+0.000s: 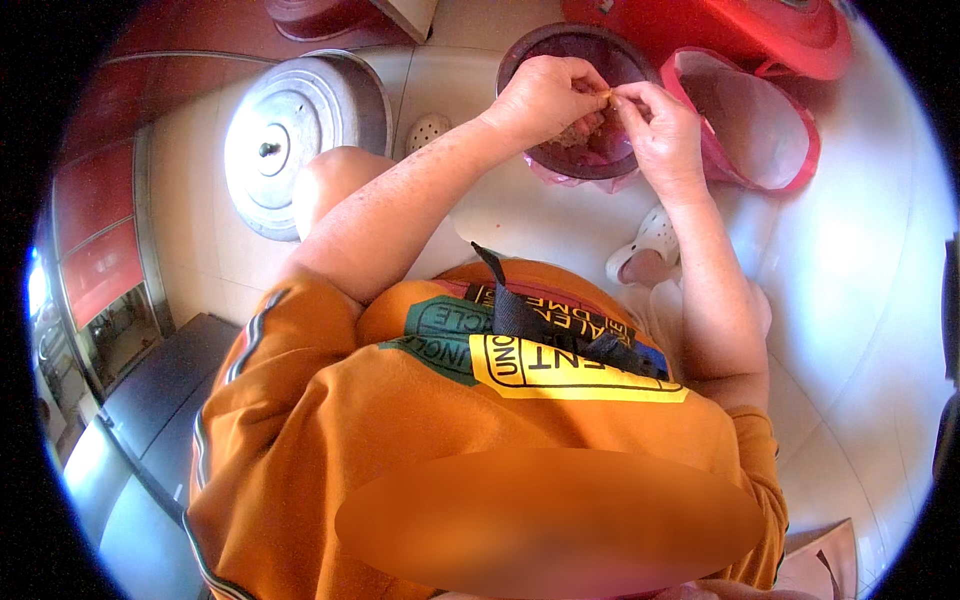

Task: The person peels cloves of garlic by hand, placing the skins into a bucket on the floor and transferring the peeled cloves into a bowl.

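Observation:
My left hand [546,99] and my right hand [664,135] meet above a dark round bin [517,56] lined with a pinkish plastic bag [551,176]. Thumb and forefinger of each hand pinch a small orange-yellow piece [609,97], too small to name. The left hand's other fingers curl inward beneath it. Inside the bin, pale brownish scraps [576,136] show partly under the left hand; what they are, I cannot tell.
A large metal pot with its lid [304,142] stands on the tiled floor at left. Right of the bin is an open red-rimmed bag or container [757,127], with a red plastic object [750,34] behind it. Pale perforated clogs [429,133] are on my feet. Red cabinets [97,225] line the left.

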A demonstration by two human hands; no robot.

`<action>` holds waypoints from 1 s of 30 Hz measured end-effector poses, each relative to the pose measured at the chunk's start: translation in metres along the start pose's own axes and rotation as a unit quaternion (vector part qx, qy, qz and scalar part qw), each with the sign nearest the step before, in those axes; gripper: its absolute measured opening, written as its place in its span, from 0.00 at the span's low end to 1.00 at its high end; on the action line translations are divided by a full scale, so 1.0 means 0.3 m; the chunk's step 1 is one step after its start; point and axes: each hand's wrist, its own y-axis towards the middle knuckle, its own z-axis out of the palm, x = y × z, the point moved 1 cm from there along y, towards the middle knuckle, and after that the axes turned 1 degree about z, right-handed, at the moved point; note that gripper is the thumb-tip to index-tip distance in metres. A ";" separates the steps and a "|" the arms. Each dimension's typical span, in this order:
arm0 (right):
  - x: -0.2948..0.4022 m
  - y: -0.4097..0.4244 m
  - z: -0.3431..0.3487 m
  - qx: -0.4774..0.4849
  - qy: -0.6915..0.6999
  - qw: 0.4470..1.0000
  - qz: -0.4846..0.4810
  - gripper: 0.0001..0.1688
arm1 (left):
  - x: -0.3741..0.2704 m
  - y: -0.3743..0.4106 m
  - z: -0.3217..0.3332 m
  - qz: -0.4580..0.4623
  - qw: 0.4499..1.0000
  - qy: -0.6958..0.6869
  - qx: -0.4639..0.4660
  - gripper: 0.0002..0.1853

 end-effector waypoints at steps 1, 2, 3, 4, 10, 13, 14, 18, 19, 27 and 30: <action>0.003 0.000 0.000 0.003 -0.017 1.000 -0.012 0.05 | 0.001 -0.002 0.000 -0.003 1.000 0.011 0.002 0.07; 0.011 0.001 -0.003 0.006 -0.034 0.999 -0.023 0.04 | 0.002 -0.004 0.000 -0.006 1.000 0.021 0.004 0.07; 0.016 0.002 -0.005 0.009 -0.051 0.998 -0.035 0.04 | 0.003 -0.006 0.001 -0.003 1.000 0.022 0.007 0.07; 0.015 0.003 -0.007 0.020 -0.052 0.998 -0.029 0.05 | 0.004 -0.009 0.002 0.000 1.000 0.023 0.010 0.07; 0.009 0.002 -0.013 0.060 -0.040 0.997 0.012 0.06 | 0.026 -0.020 0.016 0.034 0.999 0.031 0.006 0.06; 0.000 0.002 -0.008 0.060 -0.030 0.997 0.025 0.05 | 0.037 -0.023 0.026 0.043 0.999 0.022 -0.002 0.06; -0.016 0.000 -0.004 0.059 -0.020 0.998 0.031 0.05 | 0.044 -0.021 0.030 0.045 0.999 0.014 -0.003 0.06; -0.010 0.004 -0.018 0.058 0.214 0.959 0.176 0.07 | 0.032 0.004 0.028 -0.038 0.982 -0.184 0.036 0.08; -0.014 0.007 -0.022 0.060 0.245 0.952 0.174 0.07 | 0.040 0.010 0.030 -0.047 0.964 -0.257 0.036 0.08; -0.014 0.006 -0.037 0.043 0.369 0.916 0.151 0.06 | 0.060 0.032 -0.013 -0.033 0.873 -0.483 0.057 0.10; -0.014 0.008 -0.044 0.044 0.292 0.945 0.140 0.07 | 0.049 0.034 -0.023 -0.039 0.882 -0.467 0.047 0.12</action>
